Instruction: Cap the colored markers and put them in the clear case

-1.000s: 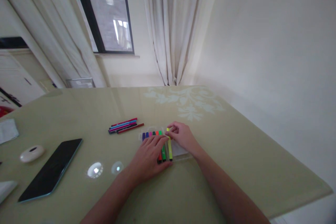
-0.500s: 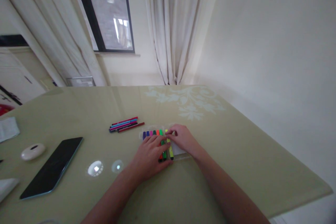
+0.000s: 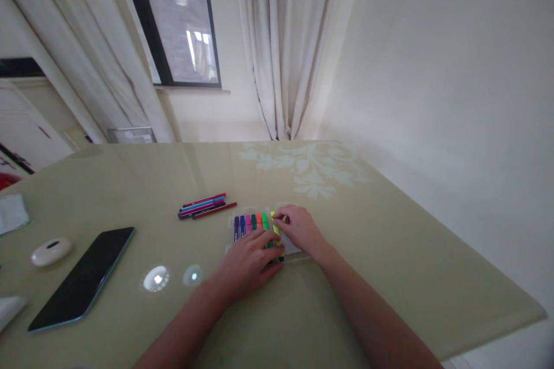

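Observation:
A row of colourful markers [image 3: 248, 222] in a clear plastic case [image 3: 230, 222] lies in front of me, with purple, blue, pink, dark green, orange and green caps showing. My left hand [image 3: 251, 256] rests across their lower part, fingers stretched toward the right and hiding much of the row. Its fingertips touch a yellow marker [image 3: 273, 216] at the row's right side. At that marker's upper end, the thumb and forefinger of my right hand [image 3: 300, 229] are pinched together. A pale flat part [image 3: 289, 247] of the case shows below my right hand.
Several thin felt-tip pens [image 3: 208, 206] lie in a loose bundle behind and left of the case. To the left are a black tablet [image 3: 84, 277], a white rounded device [image 3: 51, 252] and a folded tissue [image 3: 12, 212]. The glossy table [image 3: 411, 265] meets a wall on the right.
My left hand has slid slightly down, and its fingers have shifted over the yellow marker, uncovering more of the left-hand markers. The right hand keeps its pinch in nearly the same place.

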`<state>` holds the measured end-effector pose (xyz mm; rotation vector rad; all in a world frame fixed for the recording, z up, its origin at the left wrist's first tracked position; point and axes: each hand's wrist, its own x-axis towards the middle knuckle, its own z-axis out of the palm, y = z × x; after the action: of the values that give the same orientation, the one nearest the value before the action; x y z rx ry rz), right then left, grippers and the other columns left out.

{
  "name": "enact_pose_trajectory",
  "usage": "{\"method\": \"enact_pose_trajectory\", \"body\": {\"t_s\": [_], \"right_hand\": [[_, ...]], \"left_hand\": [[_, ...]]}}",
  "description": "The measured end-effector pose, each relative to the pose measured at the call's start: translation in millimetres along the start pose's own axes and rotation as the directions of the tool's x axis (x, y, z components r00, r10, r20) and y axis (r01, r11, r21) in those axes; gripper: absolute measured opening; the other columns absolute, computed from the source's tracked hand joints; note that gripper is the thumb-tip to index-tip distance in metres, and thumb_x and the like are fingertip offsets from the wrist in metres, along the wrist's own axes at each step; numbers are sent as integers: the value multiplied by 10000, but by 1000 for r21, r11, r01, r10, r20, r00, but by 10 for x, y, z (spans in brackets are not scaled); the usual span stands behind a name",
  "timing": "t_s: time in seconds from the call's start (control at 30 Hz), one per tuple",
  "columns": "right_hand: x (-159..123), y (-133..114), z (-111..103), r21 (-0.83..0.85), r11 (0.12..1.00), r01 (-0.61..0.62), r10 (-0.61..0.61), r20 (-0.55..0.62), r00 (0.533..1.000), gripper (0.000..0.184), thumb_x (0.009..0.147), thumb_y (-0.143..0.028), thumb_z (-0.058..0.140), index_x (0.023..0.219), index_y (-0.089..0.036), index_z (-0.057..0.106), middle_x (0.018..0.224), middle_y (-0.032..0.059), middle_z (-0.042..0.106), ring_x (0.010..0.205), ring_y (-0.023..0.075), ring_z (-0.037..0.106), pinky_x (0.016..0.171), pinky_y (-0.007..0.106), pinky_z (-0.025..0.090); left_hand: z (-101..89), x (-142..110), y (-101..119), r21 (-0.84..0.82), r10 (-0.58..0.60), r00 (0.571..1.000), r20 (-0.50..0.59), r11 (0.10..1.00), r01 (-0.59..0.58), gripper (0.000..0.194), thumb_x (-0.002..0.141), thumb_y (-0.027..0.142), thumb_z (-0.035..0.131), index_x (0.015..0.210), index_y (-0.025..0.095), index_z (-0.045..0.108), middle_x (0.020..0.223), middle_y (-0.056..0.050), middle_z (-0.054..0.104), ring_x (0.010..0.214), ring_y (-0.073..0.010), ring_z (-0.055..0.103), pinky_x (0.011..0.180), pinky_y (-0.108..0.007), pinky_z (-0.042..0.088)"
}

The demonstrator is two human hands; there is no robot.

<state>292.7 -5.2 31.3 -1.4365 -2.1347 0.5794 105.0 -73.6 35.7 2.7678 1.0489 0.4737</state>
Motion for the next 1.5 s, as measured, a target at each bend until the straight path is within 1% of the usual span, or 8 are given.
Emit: {"method": "enact_pose_trajectory", "body": {"t_s": [0.23, 0.43, 0.57, 0.9, 1.03, 1.23, 1.37, 1.5], "right_hand": [[-22, -33, -47, 3, 1000, 27, -27, -12, 1000, 144, 918, -263, 687, 854, -191, 794, 831, 47, 755, 743, 173, 631, 699, 268, 420], [-11, -45, -69, 8, 1000, 0, 0, -46, 999, 151, 929, -249, 665, 879, -194, 797, 856, 55, 762, 728, 172, 627, 713, 282, 433], [-7, -32, -56, 25, 1000, 19, -17, -67, 998, 154, 924, -233, 655, 874, -207, 798, 846, 45, 759, 728, 167, 626, 720, 281, 440], [2, -35, -47, 57, 998, 21, -14, -117, 993, 157, 929, -234, 646, 865, -200, 786, 835, 44, 754, 716, 162, 620, 716, 283, 444], [-7, -71, -28, 191, 981, 29, -6, -120, 993, 194, 946, -304, 636, 871, -201, 782, 836, 41, 758, 746, 166, 640, 731, 284, 466], [-16, -197, -21, 665, 747, -16, 29, -8, 1000, 298, 877, -451, 699, 999, -185, 756, 865, 41, 761, 749, 167, 673, 693, 276, 512], [-8, -228, -55, 793, 608, -45, 121, -36, 992, 358, 784, -404, 783, 1056, -179, 722, 830, 35, 747, 777, 179, 702, 681, 272, 513], [32, -98, -145, 782, 622, -45, 235, -131, 963, 376, 806, -438, 747, 1065, -167, 723, 884, 63, 754, 791, 187, 707, 675, 276, 515]], "left_hand": [[-50, 3, -138, -104, -107, 987, -124, 990, 94, 295, 988, 418, 579, 1225, 277, 685, 1243, -78, 684, 1165, -261, 620, 1028, -424, 504], [-180, -224, -745, 98, -538, 766, -352, 792, 602, 326, 980, 278, 457, 1186, 210, 700, 1176, -135, 677, 1149, -341, 595, 1010, -525, 474], [-205, -346, -937, 198, -607, 715, -347, 697, 689, 289, 953, 276, 472, 1110, 227, 711, 1134, -134, 670, 1112, -350, 589, 966, -509, 482], [-167, -297, -947, 126, -604, 731, -317, 737, 664, 219, 969, 280, 472, 1011, 221, 679, 1090, -109, 712, 1100, -322, 600, 987, -497, 465], [-158, -175, -750, -102, -567, 728, -386, 810, 577, 228, 999, 304, 434, 1046, 207, 635, 1110, -110, 685, 1051, -289, 642, 938, -454, 507], [-71, 16, -237, -468, -516, 793, -325, 816, 340, 185, 995, 394, 545, 1075, 248, 626, 993, -32, 716, 890, -209, 683, 818, -349, 547], [-80, 52, -83, -485, -492, 800, -342, 822, 299, 197, 975, 400, 595, 1086, 244, 644, 915, -11, 696, 790, -181, 655, 737, -312, 538], [-104, 40, -56, -428, -371, 881, -293, 875, 226, 198, 1003, 392, 557, 1096, 248, 655, 990, -36, 696, 900, -195, 661, 824, -329, 537]]}}
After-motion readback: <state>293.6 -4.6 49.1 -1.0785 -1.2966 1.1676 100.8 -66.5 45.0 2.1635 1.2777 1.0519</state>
